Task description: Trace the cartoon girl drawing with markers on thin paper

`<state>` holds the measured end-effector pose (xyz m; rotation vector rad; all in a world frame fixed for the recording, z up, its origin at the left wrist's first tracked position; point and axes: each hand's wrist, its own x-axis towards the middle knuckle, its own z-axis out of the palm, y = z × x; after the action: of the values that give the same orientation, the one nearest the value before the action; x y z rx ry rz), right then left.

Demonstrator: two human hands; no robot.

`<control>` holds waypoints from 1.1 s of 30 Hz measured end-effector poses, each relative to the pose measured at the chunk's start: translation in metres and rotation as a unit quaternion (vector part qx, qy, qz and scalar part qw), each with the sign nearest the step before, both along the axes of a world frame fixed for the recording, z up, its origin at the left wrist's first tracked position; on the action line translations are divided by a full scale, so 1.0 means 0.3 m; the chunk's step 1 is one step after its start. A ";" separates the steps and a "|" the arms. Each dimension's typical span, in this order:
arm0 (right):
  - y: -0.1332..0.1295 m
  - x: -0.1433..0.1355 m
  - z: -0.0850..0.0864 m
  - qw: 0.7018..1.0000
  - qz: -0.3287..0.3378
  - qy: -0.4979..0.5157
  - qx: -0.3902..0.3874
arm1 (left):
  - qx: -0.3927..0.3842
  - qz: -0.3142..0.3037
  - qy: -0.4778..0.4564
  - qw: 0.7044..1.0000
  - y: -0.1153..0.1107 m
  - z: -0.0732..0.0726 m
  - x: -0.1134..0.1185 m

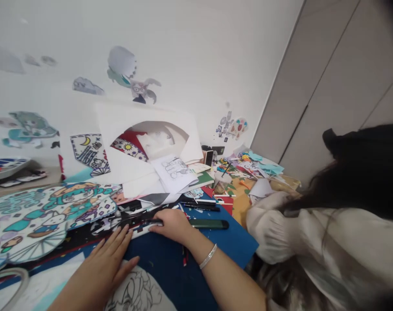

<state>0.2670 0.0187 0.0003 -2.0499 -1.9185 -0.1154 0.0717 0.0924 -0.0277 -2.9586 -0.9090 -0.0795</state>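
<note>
My left hand (pixel 109 258) lies flat, fingers stretched towards a dark, cluttered strip of the table. Beneath and beside it is a paper with a line drawing of a face (pixel 134 290). My right hand (pixel 173 225), with a silver bracelet (pixel 208 255) on the wrist, has its fingers curled down at a slim black thing (pixel 147 222); I cannot make out what this is. Just right of that hand lies a long dark green object (pixel 211 223). Black pens (pixel 201 206) lie behind it. Left of my hands are large coloured cartoon cut-outs (pixel 82 203).
A white sheet with an oval hole (pixel 144 113) leans on the wall. A folded line drawing (pixel 174 170) stands before it. Paper scraps (pixel 267 168) pile up at the right, where another person's sleeve (pixel 270 229) is close. A tape roll (pixel 21 280) lies at lower left.
</note>
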 end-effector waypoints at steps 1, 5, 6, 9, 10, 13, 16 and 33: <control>0.000 0.001 0.000 1.000 -0.008 0.002 -0.002 | 0.004 0.006 0.000 1.000 -0.001 -0.002 0.002; 0.000 0.006 -0.007 0.999 -0.033 0.012 -0.005 | 0.016 0.020 0.005 1.000 -0.040 0.018 0.011; 0.000 0.007 -0.008 0.999 -0.035 0.013 -0.003 | 0.013 0.014 0.006 1.000 -0.056 0.026 0.012; -0.003 0.004 -0.007 0.999 -0.043 0.010 0.010 | -0.006 -0.015 0.000 1.000 -0.106 0.038 0.013; -0.005 0.002 -0.005 0.999 -0.046 0.008 0.015 | -0.011 -0.023 -0.007 1.000 -0.118 0.035 0.013; -0.010 -0.001 0.003 0.998 -0.050 0.001 0.026 | -0.006 -0.040 -0.055 0.998 -0.131 0.013 0.015; -0.012 -0.002 0.007 0.998 -0.054 0.000 0.032 | 0.017 -0.051 -0.112 0.992 -0.115 -0.012 0.016; -0.013 0.006 -0.001 1.000 -0.005 0.017 -0.018 | -0.013 0.027 -0.003 1.000 -0.115 0.057 0.008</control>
<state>0.2688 0.0148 -0.0002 -2.0711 -1.9037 -0.0472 0.0740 0.0578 -0.0107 -2.9572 -0.9975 -0.0747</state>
